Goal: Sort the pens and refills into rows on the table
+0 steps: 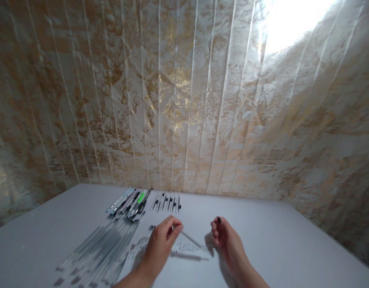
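Observation:
Between the thumb and fingers of my left hand (164, 242) is one end of a thin grey stick (191, 239) that looks like a pen refill. It slants down to the right, toward my right hand. My right hand (229, 244) is raised and apart from the stick, its fingers curled around a small black piece (219, 219) that resembles a pen cap. Below the stick, the white surface carries rows of small dark writing or marks (187, 245), along with a blurred dark streak.
Many long thin refill-like sticks (103, 248) lie fanned at the left. Behind them are several pens (128, 204), one bright green (141, 197). Clear tubes with black parts (168, 203) form a row at the back of the white table (280, 236). Patterned shiny fabric (172, 100) hangs behind.

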### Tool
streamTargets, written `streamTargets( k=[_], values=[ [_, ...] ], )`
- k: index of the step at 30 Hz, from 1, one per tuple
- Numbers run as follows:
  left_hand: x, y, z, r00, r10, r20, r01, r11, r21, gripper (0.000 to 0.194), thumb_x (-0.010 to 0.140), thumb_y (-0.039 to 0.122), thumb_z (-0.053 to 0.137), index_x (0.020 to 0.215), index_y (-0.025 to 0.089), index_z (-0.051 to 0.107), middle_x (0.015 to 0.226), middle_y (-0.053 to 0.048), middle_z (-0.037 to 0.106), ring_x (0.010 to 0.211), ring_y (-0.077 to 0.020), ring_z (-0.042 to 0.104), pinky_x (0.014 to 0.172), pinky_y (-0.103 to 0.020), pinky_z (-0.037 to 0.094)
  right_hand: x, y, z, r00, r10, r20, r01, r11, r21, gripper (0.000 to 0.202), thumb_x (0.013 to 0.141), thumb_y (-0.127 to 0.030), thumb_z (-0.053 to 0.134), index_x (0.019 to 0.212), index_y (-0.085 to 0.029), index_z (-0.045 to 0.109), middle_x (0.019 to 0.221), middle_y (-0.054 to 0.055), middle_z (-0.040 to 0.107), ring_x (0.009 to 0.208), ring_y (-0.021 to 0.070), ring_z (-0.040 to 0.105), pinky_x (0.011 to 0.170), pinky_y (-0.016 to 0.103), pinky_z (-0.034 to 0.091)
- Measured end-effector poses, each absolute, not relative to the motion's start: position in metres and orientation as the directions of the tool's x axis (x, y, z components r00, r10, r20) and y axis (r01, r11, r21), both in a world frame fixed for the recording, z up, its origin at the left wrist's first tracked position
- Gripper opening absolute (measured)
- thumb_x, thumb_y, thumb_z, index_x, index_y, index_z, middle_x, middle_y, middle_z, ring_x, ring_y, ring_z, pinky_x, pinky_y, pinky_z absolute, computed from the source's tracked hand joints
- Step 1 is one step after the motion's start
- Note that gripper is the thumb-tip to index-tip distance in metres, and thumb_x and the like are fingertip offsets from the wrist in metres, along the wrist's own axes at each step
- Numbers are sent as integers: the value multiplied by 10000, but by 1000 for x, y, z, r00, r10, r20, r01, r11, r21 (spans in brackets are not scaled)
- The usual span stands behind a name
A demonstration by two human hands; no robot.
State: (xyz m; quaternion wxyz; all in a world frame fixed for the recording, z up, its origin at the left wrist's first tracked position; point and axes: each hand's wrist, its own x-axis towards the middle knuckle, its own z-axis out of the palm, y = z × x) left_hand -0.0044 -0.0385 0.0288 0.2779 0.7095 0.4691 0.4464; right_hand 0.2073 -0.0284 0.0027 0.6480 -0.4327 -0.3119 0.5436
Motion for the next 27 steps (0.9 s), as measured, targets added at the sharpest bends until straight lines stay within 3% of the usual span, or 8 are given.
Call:
streamTargets(
  k=[2, 5, 12, 16, 19, 22, 24, 27],
  values=[
    [-9, -34, 35, 113, 911, 396, 377, -408, 831, 262, 896, 407, 497, 799, 193, 613, 727, 2, 600, 662, -149, 528, 628, -233, 402, 206, -29, 8, 153, 983, -102, -549, -1, -836, 337, 614, -465, 708, 794, -206, 588, 704, -7, 553, 507, 99, 376, 412, 200, 262],
    [-17, -28, 44, 74, 896, 438, 362, -433, 825, 243, 882, 406, 523, 837, 192, 631, 747, 2, 608, 657, -146, 529, 625, -233, 408, 206, -30, 10, 41, 992, -121, -568, -77, -819, 322, 590, -394, 718, 823, -199, 609, 702, -23, 531, 471, 71, 321, 380, 179, 168],
    [-29, -17, 56, 22, 872, 488, 394, -456, 798, 219, 865, 384, 521, 832, 196, 630, 794, 5, 627, 718, -151, 557, 669, -235, 420, 200, -41, 17, -209, 955, -212, -293, -268, -918, 422, 710, -549, 704, 858, -160, 633, 600, -55, 438, 445, 36, 210, 404, 187, 80],
    [-32, -19, 59, 145, 940, 308, 556, -335, 761, 160, 806, 338, 571, 803, 199, 650, 715, 28, 634, 626, -138, 526, 605, -229, 379, 213, -36, 26, -206, 969, -139, -251, -189, -949, 407, 653, -474, 807, 828, -166, 606, 539, -92, 362, 453, 26, 167, 418, 184, 78],
    [-29, -28, 62, 305, 946, 109, 700, -301, 648, 122, 764, 222, 565, 748, 212, 685, 692, 31, 672, 637, -145, 573, 608, -228, 361, 236, -24, 32, -117, 988, -98, -391, -136, -910, 423, 596, -424, 856, 799, -175, 581, 582, -74, 447, 462, 21, 200, 420, 170, 107],
    [-21, -36, 62, 344, 939, 18, 793, -301, 529, 185, 790, 193, 533, 706, 217, 696, 707, 10, 705, 726, -181, 634, 666, -250, 370, 256, -16, 38, -69, 994, -82, -440, -104, -892, 422, 570, -387, 880, 773, -161, 587, 614, -56, 491, 467, 16, 218, 413, 161, 120],
    [-16, -36, 62, 328, 944, 15, 803, -287, 521, 174, 778, 170, 557, 867, 222, 697, 811, 3, 722, 793, -191, 649, 718, -261, 382, 261, -15, 40, -80, 993, -88, -422, -113, -900, 395, 588, -376, 872, 742, -155, 583, 597, -60, 480, 461, 14, 213, 413, 158, 124],
    [-12, -24, 60, 270, 962, 38, 724, -229, 651, 598, 701, 147, 636, 1278, 214, 492, 996, -5, 692, 727, -146, 628, 731, -250, 402, 261, -16, 38, -172, 979, -108, -387, -168, -907, 370, 612, -368, 854, 700, -153, 566, 576, -65, 469, 454, 15, 204, 412, 161, 120]
  ],
)
